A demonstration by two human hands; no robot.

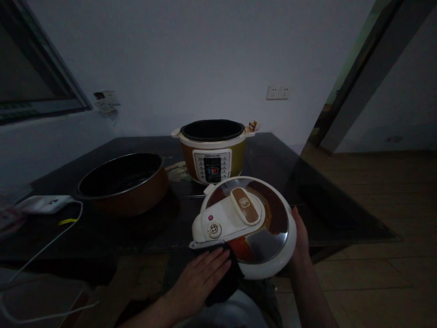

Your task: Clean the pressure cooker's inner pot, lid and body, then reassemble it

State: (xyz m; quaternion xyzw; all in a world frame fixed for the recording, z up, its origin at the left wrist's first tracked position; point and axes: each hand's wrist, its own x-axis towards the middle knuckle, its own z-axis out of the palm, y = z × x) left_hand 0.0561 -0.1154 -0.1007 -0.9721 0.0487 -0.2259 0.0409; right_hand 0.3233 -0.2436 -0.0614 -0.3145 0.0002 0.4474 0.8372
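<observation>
A round pressure cooker lid (262, 248), white-rimmed with a shiny metal top and brown handle, is held tilted in front of me. My right hand (300, 237) grips its right rim, with most fingers hidden beneath. My left hand (201, 278) presses a dark cloth (225, 280) against the lid's near left edge, beside the white valve; its fingers lie together over the cloth. Behind the lid, the electric pressure cooker (189, 157) stands uncovered on the dark table, its black inner rim and front control panel showing.
A wide brown pot (136, 200) stands on the dark table (290, 164) to the left. Further left lie a white power strip (48, 203) and its cable (46, 248). Wall sockets (277, 93) sit above the table. A pale rounded surface (232, 312) shows below my hands.
</observation>
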